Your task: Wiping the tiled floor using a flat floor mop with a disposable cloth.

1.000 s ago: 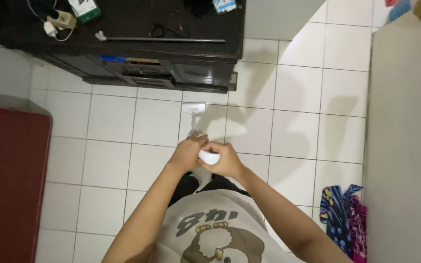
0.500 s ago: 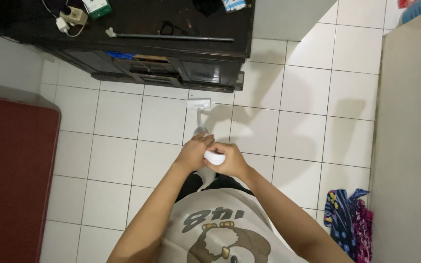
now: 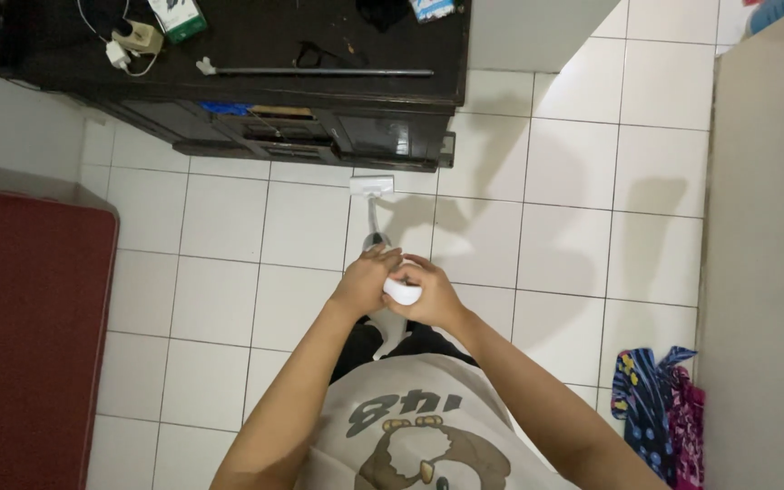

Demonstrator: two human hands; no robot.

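Both hands [image 3: 401, 286] hide most of the white handle [image 3: 401, 291]; the patterned cloth [image 3: 660, 413] is cut off.

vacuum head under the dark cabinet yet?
No, the white floor head sits on open tile just in front of the dark cabinet, fully visible.

A small box [image 3: 178, 15] lies on the dark cabinet top [image 3: 256, 41] near its left end, tilted, with a white face edged in green and a dark patch of print at its upper end. It sits just beside a beige power adapter [image 3: 136, 36] and a tangle of white cable. Further right, at the top edge of the view, a flat packet [image 3: 432, 8] in white and blue lies on the same surface, partly cut off by the frame. On the shelf below, a thin blue strip [image 3: 226, 108] shows, too small to tell what it is.
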